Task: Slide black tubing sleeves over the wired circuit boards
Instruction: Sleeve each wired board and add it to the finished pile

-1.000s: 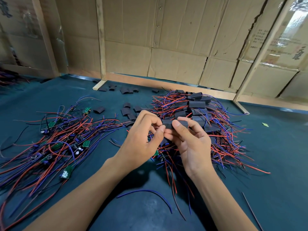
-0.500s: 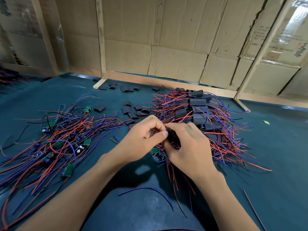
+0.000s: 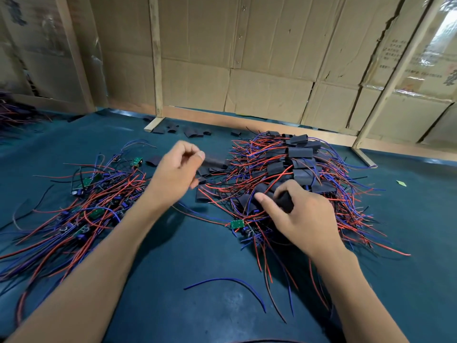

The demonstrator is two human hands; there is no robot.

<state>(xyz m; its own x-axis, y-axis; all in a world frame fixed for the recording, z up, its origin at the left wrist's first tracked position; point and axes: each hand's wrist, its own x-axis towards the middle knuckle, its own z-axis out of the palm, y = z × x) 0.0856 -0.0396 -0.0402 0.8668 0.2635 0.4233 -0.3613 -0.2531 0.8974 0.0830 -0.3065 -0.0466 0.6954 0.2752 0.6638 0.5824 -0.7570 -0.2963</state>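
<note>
My left hand (image 3: 179, 169) hovers over the loose black sleeves in the middle, its fingers curled, and pinches one blurred black sleeve (image 3: 214, 162) at its thumb tip. My right hand (image 3: 300, 220) grips a black sleeved board (image 3: 284, 203) at the near edge of the pile of sleeved boards (image 3: 300, 164), whose red and blue wires fan out. A bare green circuit board (image 3: 237, 224) lies just left of that hand. The pile of unsleeved wired boards (image 3: 89, 206) lies to the left.
More loose black sleeves (image 3: 191, 131) lie by the wooden rail (image 3: 247, 122) at the back. A single blue wire (image 3: 230, 283) curves on the teal mat (image 3: 420, 219) near me. Cardboard walls close the back.
My hands have parted. The left one moved up and left to the loose sleeves; the right one lowered its sleeved board onto the right pile.
</note>
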